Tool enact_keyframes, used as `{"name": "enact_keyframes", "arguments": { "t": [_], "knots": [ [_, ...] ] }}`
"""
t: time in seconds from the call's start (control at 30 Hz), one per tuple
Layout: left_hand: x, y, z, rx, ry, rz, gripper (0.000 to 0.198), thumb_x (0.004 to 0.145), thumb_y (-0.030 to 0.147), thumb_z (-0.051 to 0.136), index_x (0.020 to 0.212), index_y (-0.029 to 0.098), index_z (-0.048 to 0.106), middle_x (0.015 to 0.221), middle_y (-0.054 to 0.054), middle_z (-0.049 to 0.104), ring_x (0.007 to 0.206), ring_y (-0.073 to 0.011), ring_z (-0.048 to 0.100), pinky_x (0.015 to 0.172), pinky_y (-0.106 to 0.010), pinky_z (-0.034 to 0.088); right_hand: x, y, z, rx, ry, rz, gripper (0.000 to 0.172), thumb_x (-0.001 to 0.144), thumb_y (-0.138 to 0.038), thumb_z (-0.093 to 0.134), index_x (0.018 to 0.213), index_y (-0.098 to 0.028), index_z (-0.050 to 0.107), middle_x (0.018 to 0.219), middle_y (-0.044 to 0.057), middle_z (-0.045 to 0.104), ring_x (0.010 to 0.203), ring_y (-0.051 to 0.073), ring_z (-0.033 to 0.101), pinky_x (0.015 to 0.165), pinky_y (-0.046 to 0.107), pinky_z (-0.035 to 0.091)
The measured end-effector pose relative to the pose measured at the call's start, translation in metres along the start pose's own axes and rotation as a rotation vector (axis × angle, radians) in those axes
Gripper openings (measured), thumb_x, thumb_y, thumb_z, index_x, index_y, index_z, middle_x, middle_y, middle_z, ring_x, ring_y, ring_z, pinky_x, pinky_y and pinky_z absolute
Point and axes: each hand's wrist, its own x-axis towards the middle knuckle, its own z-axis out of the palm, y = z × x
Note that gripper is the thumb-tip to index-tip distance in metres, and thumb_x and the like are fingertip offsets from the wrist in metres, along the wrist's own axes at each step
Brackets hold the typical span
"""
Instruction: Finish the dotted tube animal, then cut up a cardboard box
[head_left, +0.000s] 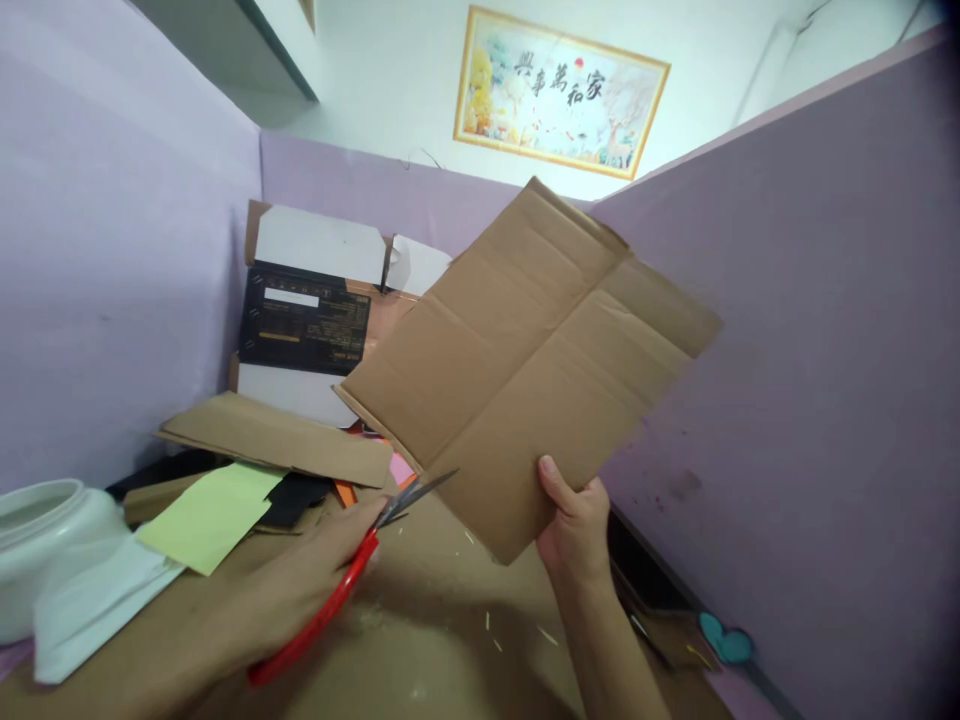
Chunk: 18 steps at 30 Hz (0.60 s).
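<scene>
My right hand [574, 525] grips the lower corner of a large flat creased cardboard sheet [525, 360] and holds it up, tilted, above the table. My left hand [300, 580] is closed on red-handled scissors [352, 580]. Their metal blades point right and reach the sheet's lower left edge. The blades look nearly closed. Brown cardboard covers the table [420, 640] under both hands.
Stacked at the back left are cardboard strips [277, 440], a yellow-green paper [210, 515], black and orange scraps and a flattened black-and-white box [307, 320]. A white tub [45, 530] stands far left. Purple partition walls enclose the table. A teal object [724, 640] lies at lower right.
</scene>
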Motion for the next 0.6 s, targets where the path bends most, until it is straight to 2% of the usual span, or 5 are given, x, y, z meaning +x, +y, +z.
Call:
{"name": "enact_keyframes", "arguments": {
  "t": [0.13, 0.23, 0.37, 0.5, 0.6],
  "knots": [
    [-0.002, 0.007, -0.024, 0.019, -0.063, 0.032, 0.03, 0.071, 0.039, 0.049, 0.093, 0.024, 0.062, 0.078, -0.001, 0.065, 0.078, -0.0236, 0.059, 0.066, -0.026, 0.044, 0.003, 0.0, -0.01, -0.013, 0.074, -0.065, 0.049, 0.058, -0.024, 0.075, 0.103, -0.015, 0.058, 0.103, 0.008, 0.064, 0.086, 0.019, 0.062, 0.093, 0.043, 0.042],
    [0.0, -0.002, -0.037, 0.152, 0.04, -0.005, 0.03, 0.068, 0.036, 0.053, 0.095, 0.023, 0.06, 0.085, 0.0, 0.065, 0.081, -0.0232, 0.058, 0.069, -0.026, 0.042, 0.005, 0.001, -0.014, -0.035, 0.112, -0.127, 0.051, 0.058, -0.023, 0.075, 0.106, -0.017, 0.056, 0.108, 0.007, 0.062, 0.091, 0.018, 0.06, 0.095, 0.042, 0.04],
    [0.004, -0.016, -0.025, 0.218, 0.041, -0.076, 0.033, 0.068, 0.034, 0.053, 0.098, 0.022, 0.056, 0.072, 0.0, 0.063, 0.067, -0.0211, 0.058, 0.058, -0.025, 0.04, 0.002, 0.004, -0.013, -0.1, 0.125, -0.086, 0.044, 0.058, -0.025, 0.075, 0.098, -0.016, 0.058, 0.104, 0.008, 0.063, 0.088, 0.019, 0.061, 0.091, 0.041, 0.044],
    [0.009, -0.017, -0.004, 0.314, -0.058, -0.083, 0.028, 0.069, 0.033, 0.054, 0.095, 0.024, 0.056, 0.08, -0.002, 0.065, 0.072, -0.0215, 0.061, 0.059, -0.025, 0.04, 0.0, 0.006, -0.012, -0.093, 0.132, -0.058, 0.037, 0.055, -0.025, 0.076, 0.086, -0.015, 0.059, 0.093, 0.007, 0.065, 0.082, 0.018, 0.062, 0.086, 0.038, 0.047],
    [0.01, -0.017, -0.003, 0.441, -0.067, -0.07, 0.02, 0.072, 0.032, 0.053, 0.091, 0.025, 0.057, 0.085, -0.003, 0.065, 0.075, -0.0213, 0.061, 0.062, -0.025, 0.04, 0.002, 0.007, -0.014, -0.086, 0.143, -0.071, 0.038, 0.053, -0.024, 0.077, 0.085, -0.015, 0.059, 0.089, 0.005, 0.065, 0.08, 0.017, 0.061, 0.084, 0.037, 0.048]
  ]
}}
